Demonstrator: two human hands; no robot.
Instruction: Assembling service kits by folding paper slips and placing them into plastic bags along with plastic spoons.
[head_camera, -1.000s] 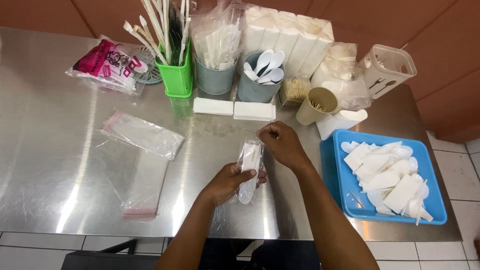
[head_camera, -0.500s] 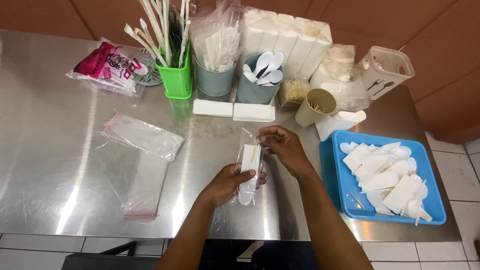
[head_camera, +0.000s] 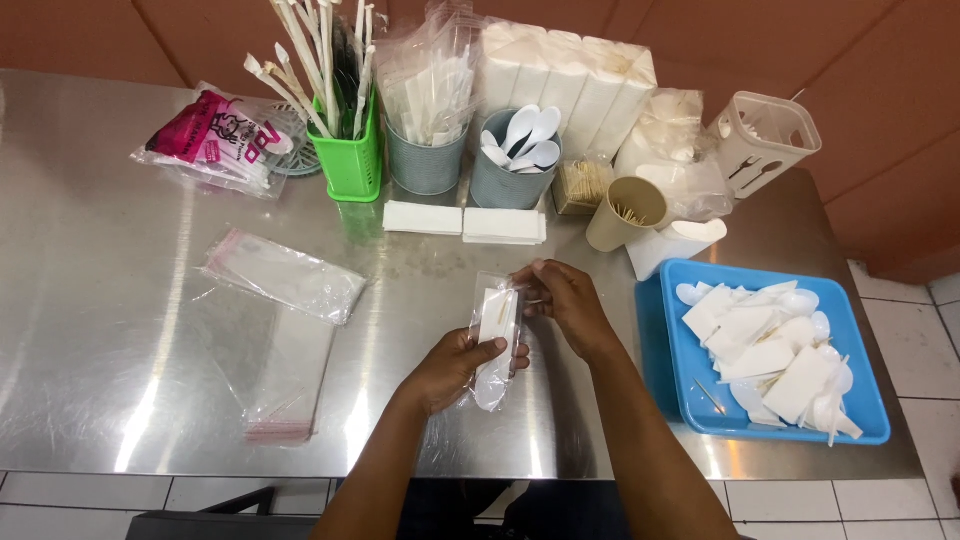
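Holding a clear packet (head_camera: 497, 335) at frame centre above the worktop (head_camera: 120, 340): left hand (head_camera: 462, 366) fingers grasping its side, right hand (head_camera: 560, 297) fingers pinching its top.

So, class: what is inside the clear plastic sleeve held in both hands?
Inside the clear sleeve are a folded white napkin, a thin toothpick and a white spoon. The left hand covers the spoon's middle; the right hand pinches the top.

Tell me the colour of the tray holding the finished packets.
Bright blue tray, seen in the head view.
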